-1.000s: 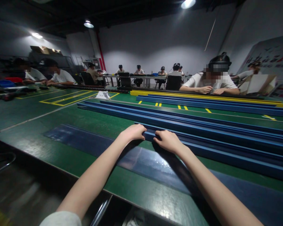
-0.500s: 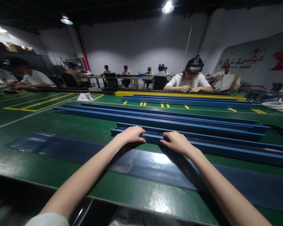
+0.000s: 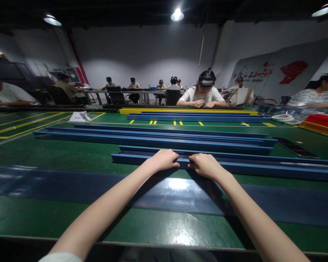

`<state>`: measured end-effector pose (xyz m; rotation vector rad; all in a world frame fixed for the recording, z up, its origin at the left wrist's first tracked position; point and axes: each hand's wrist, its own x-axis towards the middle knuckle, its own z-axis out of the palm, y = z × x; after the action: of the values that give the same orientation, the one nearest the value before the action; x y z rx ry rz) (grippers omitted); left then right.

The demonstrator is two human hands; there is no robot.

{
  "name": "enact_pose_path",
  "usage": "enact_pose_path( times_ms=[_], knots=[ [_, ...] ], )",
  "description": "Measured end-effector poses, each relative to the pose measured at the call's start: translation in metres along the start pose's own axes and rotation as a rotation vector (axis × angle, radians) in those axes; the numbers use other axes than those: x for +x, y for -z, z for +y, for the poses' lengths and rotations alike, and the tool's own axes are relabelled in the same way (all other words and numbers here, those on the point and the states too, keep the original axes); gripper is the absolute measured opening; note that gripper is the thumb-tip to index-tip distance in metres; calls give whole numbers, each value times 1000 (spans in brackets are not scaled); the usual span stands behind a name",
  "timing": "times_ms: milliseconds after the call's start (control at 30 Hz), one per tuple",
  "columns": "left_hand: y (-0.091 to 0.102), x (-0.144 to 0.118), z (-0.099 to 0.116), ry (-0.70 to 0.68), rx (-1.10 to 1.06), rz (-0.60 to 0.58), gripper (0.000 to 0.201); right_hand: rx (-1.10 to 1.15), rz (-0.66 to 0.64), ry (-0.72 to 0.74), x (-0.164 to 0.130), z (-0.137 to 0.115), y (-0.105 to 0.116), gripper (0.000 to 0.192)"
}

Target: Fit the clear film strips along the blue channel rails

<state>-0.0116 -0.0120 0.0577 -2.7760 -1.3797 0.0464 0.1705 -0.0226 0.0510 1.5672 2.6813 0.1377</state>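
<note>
A long blue U-shaped channel [image 3: 262, 169] lies across the green table in front of me. My left hand [image 3: 166, 160] curls over its near wall, thumb on the side facing me. Close beside it on the right, my right hand [image 3: 203, 164] pinches the same wall, with a short stretch of blue showing between the two. The fingertips inside the channel are partly hidden. Nearer to me, a flat, glossy clear strip [image 3: 71, 185] lies under my forearms.
More blue channels [image 3: 153, 140] lie just beyond, with further blue and yellow strips [image 3: 188, 111] behind. A phone-like dark slab [image 3: 295, 146] lies right, near white rings [image 3: 282, 118] and a red-and-yellow stack [image 3: 321, 124]. A person [image 3: 202, 94] sits opposite.
My view has turned to the right, bringing the red-and-yellow stack and another person into sight. Both hands keep their grip on the channel and sit slightly closer together.
</note>
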Motion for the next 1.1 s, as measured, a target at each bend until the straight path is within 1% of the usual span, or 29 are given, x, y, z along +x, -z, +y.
enact_pose_path(
  times_ms=[67, 200, 333, 433, 500, 567, 633, 733, 900, 1000, 1100],
  knots=[
    [0, -1, 0, -11, -4, 15, 24, -36, 16, 23, 1, -2, 0, 18],
    [-1, -2, -5, -19, -15, 26, 25, -67, 24, 23, 4, -5, -1, 19],
    [1, -7, -13, 42, 8, 2, 25, -47, 33, 26, 10, -12, -1, 20],
    [3, -15, -26, 102, 20, -18, 24, -21, 68, 51, 19, -24, -3, 20],
    [4, -22, -37, 103, 43, -27, 24, 9, 85, 72, 25, -33, -4, 20],
    [5, -29, -49, 99, 68, -34, 25, 40, 85, 89, 30, -40, -5, 22],
    [6, -37, -59, 130, 72, -40, 24, 58, 72, 98, 32, -43, -5, 23],
    [8, -48, -71, 200, 55, -64, 22, 56, 51, 79, 29, -36, -2, 21],
    [10, -62, -85, 255, 66, -102, 21, 59, 37, -7, 13, -6, 3, 18],
    [13, -63, -87, 275, 81, -131, 20, 58, 66, -34, 4, 9, 0, 17],
    [18, -56, -82, 299, 46, -214, 15, 65, 119, 13, 2, 14, -4, 16]
  ],
)
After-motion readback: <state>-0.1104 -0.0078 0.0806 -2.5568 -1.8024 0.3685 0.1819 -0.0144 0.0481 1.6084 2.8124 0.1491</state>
